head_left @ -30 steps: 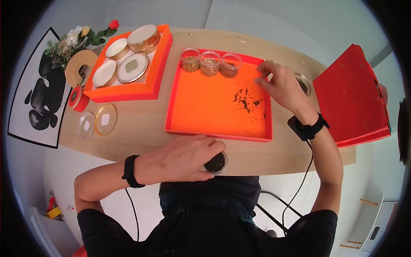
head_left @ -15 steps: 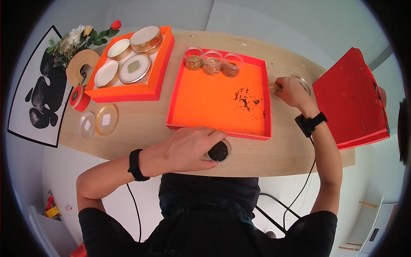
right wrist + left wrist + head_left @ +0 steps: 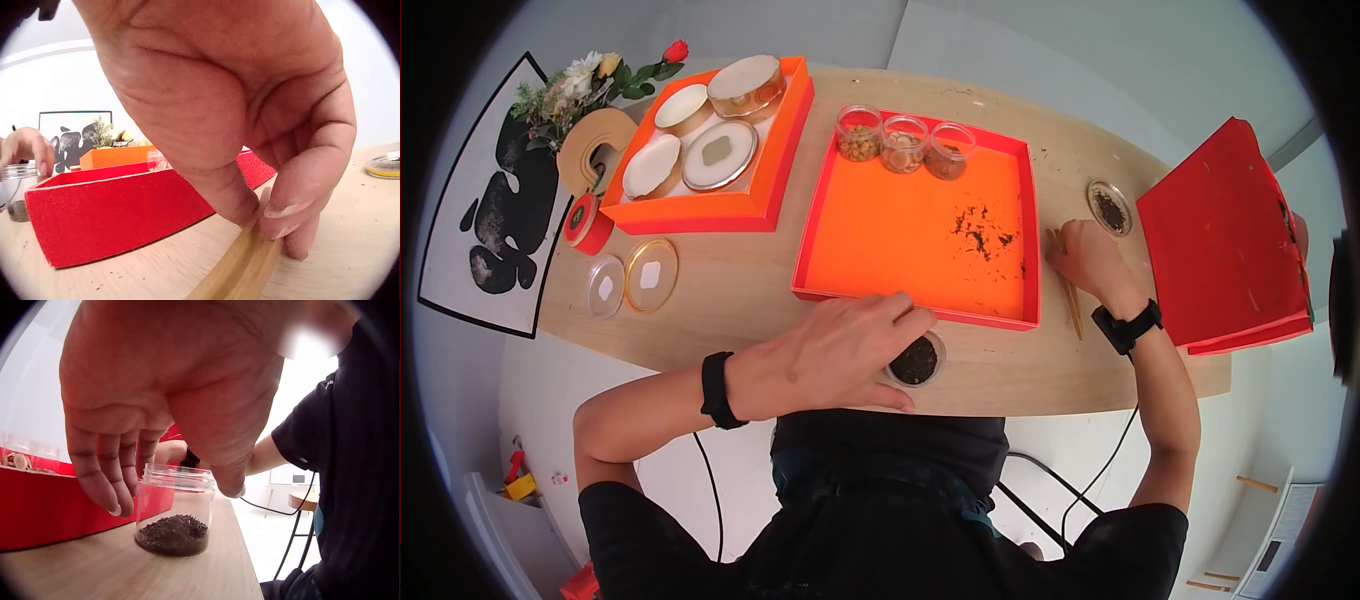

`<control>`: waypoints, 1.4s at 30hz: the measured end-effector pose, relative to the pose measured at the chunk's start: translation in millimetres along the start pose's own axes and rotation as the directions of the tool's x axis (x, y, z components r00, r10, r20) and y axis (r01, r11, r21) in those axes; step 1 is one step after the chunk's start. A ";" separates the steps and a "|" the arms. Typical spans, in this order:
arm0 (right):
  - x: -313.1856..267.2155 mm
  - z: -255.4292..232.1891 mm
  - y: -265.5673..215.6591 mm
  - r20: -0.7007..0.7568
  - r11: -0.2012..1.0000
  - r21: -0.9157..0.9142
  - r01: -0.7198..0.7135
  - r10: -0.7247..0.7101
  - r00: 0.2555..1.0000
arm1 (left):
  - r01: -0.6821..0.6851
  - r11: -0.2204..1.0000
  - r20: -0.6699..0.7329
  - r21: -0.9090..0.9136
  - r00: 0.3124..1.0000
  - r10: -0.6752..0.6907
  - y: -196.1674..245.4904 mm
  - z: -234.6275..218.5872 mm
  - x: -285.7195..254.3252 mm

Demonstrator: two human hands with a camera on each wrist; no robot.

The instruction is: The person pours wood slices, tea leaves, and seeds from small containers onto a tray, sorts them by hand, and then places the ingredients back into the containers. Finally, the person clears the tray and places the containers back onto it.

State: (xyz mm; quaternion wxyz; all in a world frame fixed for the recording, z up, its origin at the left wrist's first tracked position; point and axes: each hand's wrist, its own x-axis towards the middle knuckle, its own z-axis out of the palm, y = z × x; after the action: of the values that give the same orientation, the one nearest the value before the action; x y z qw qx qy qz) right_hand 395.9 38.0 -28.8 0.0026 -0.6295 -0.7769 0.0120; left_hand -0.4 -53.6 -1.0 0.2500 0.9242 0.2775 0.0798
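Note:
A clear lidless jar point(image 3: 915, 362) with dark crumbly material in its bottom stands at the table's near edge. My left hand point(image 3: 830, 352) hovers around it; in the left wrist view, thumb and fingers are spread on either side of the jar point(image 3: 174, 532), seemingly just off its wall. Right of the red tray, my right hand point(image 3: 1092, 262) pinches pale wooden tweezers point(image 3: 1073, 305) at one end, low over the tabletop. The right wrist view shows thumb and fingertips on the tweezers point(image 3: 245, 272). The tray point(image 3: 920, 308) has dark bits scattered on its orange floor.
Three jars point(image 3: 903, 150) stand at the tray's back left. A lid with dark bits point(image 3: 1110, 208) lies near a red box lid point(image 3: 1225, 240). Left are an orange box of tins point(image 3: 700, 217), two clear lids point(image 3: 650, 275), a red roll point(image 3: 588, 225) and flowers point(image 3: 570, 95).
My right hand has moved from above the tray's right edge to the table beside it, with the tweezers now lying toward me. My left thumb has come away from the jar.

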 end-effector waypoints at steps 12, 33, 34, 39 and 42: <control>98.8 -57.5 -67.0 -0.285 0.952 0.170 0.253 -0.198 0.938 | 0.204 0.910 -0.299 0.360 0.950 -0.094 -72.4 -100.1 90.4; -51.6 -138.0 -132.8 0.018 0.941 0.327 0.083 -0.095 0.995 | 0.348 0.840 -0.268 0.416 0.930 -0.252 -127.2 -113.6 164.7; -65.3 -136.7 -132.2 0.102 0.931 0.361 0.061 -0.104 0.989 | 0.325 0.849 -0.322 0.416 0.926 -0.197 -126.7 -117.1 162.1; -110.4 -90.2 -129.4 0.018 0.902 0.363 0.233 -0.257 0.966 | 0.272 0.873 -0.416 0.405 0.905 -0.090 -71.2 -138.9 105.7; -121.6 -68.9 -133.9 0.027 0.903 0.354 0.246 -0.272 0.962 | 0.254 0.873 -0.421 0.417 0.905 -0.062 -24.6 -140.0 59.9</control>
State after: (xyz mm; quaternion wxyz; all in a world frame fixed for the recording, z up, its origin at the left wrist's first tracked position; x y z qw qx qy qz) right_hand 291.5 -107.7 44.4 0.0859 -0.5094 -0.8388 0.1720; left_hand -2.2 55.7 107.8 -0.0328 0.8949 0.4093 0.1746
